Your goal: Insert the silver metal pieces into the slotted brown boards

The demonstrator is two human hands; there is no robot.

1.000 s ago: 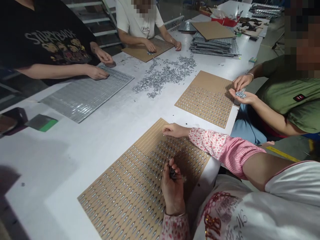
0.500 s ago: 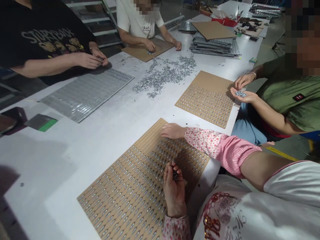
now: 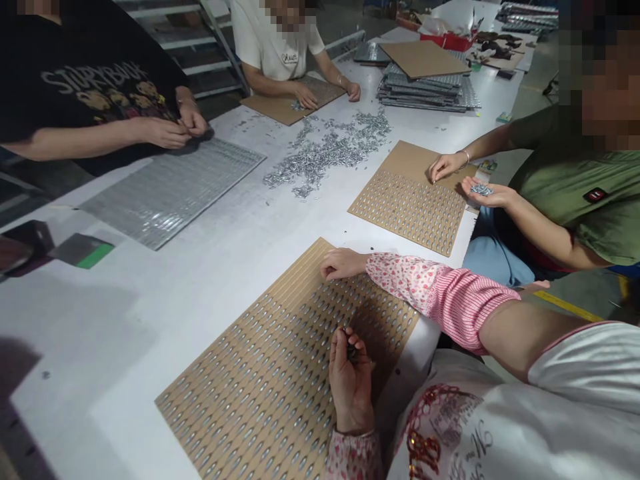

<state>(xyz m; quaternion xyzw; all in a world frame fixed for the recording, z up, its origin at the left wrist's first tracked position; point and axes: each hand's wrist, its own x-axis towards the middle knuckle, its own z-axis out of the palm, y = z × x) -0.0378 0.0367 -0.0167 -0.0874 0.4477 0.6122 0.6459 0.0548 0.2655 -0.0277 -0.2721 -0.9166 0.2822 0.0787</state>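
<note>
A brown board (image 3: 300,267) lies at a slant in front of me, with rows of small pointed silver metal pieces (image 3: 265,347) set along its grooves. My left hand (image 3: 350,383) is palm up over the board's near side, its fingers curled round a small heap of metal pieces (image 3: 353,352), dark in the shade. At the far end of the board, my right hand (image 3: 344,264) rests low with its fingers bent together at the surface, close to the bare grooves. Whatever is between those fingertips is hidden.
Loose metal pieces (image 3: 330,153) are heaped mid-table. A co-worker's half-filled board (image 3: 410,197) is at right, and a silver-covered board (image 3: 175,190) at left. Stacked boards (image 3: 425,87) stand at the back. A dark and green card (image 3: 83,250) lies at left. Several co-workers sit around.
My right hand's fingers have curled in slightly at the board; my left hand stays nearly in place. At right, a co-worker's hand has moved from their palm onto their board.
</note>
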